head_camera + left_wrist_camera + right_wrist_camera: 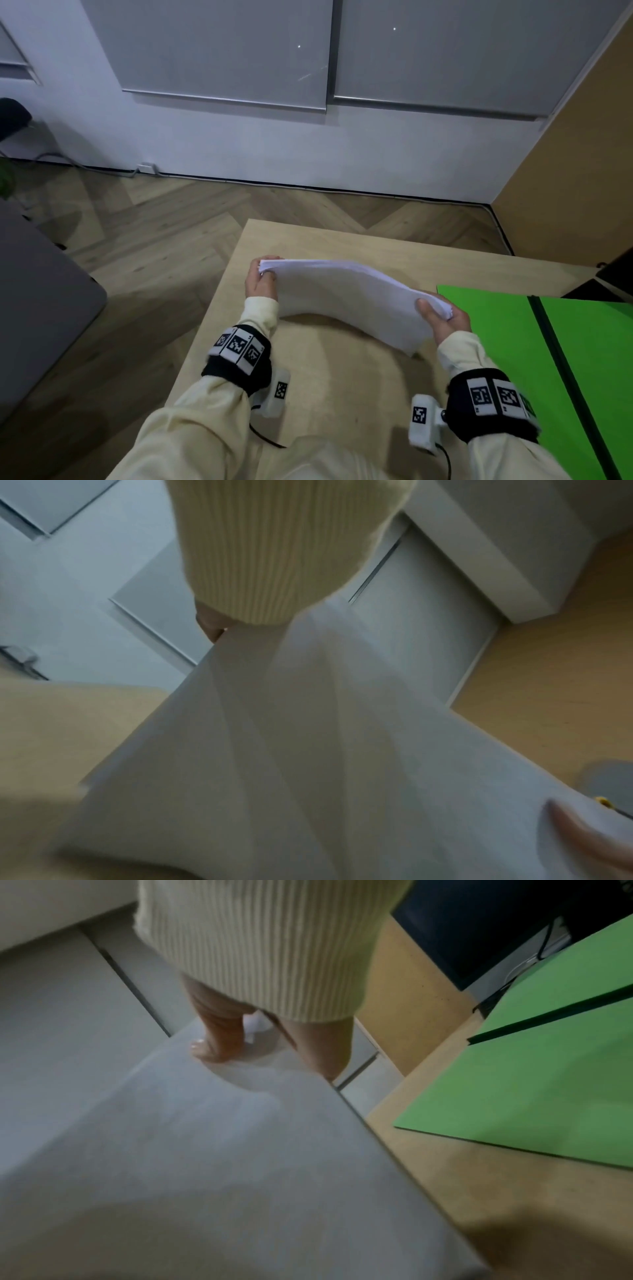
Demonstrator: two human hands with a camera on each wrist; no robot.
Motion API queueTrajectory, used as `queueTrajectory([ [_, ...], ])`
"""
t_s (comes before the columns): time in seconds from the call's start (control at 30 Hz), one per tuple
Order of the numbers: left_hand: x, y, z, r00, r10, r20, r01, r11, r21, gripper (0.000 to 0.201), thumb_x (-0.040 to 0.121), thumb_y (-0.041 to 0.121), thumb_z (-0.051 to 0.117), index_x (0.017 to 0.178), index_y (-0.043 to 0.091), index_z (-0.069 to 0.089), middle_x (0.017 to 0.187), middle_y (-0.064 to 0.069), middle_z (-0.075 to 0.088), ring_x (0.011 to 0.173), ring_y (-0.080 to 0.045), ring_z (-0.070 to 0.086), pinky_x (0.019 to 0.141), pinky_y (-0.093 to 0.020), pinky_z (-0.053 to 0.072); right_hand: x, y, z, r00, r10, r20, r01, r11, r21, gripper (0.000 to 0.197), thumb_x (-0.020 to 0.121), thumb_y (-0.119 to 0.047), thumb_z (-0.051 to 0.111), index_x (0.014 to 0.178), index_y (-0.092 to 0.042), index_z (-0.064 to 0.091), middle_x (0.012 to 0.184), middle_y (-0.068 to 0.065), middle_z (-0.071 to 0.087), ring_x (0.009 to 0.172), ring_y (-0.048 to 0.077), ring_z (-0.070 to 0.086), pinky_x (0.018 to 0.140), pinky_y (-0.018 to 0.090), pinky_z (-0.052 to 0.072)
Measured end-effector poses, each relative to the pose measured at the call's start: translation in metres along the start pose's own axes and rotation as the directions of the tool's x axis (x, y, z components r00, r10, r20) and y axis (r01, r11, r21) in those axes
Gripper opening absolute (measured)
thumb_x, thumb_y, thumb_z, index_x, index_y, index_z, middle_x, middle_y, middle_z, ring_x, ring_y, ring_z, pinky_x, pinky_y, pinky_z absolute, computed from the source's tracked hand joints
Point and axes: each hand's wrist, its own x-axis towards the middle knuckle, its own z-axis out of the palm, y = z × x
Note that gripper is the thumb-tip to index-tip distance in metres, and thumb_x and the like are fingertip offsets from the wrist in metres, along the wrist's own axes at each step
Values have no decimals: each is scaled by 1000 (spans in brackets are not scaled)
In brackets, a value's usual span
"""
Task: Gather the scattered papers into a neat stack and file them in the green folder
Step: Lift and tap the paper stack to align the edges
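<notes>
Papers [346, 301] are held as one white stack above the wooden table [342, 394], with one end gripped by each hand. Only in the head view is the whole stack seen: it is bent into an arch, and its lower edge is down near the table top. The left hand [262, 279] is closed around the left end, and the right hand [442, 320] is closed around the right end, with the thumb laid on top of the sheets. The green folder [561, 359] is seen lying open and flat on the table, just beside the right hand and the right end of the stack. In the left wrist view the papers [308, 750] fill most of the picture, and the folder is not shown there. In the right wrist view the right hand [274, 1039] is seen pinching the papers [205, 1150], with the folder [548, 1069] beside them.
</notes>
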Motion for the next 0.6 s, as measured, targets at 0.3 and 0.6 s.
queueTrajectory([
  [0.3,-8,8,-3,1000,-2,-12,4,973,232,27,76,6,44,97,20,53,87,1,63,99,-26,60,88,-35,49,2,-2,-1,998,-51,30,53,995,-87,25,84,0,62,90,-23,69,69,-27,70,75,-4,63,65,-2,45],
  [0.6,-38,72,42,751,131,647,-659,88,747,42,75,44,56,116,34,56,129,10,55,140,-17,32,117,-52,3,-4,-75,36,916,-253,312,334,912,-240,25,81,4,62,85,-18,73,69,-28,70,68,-11,61,68,1,43],
])
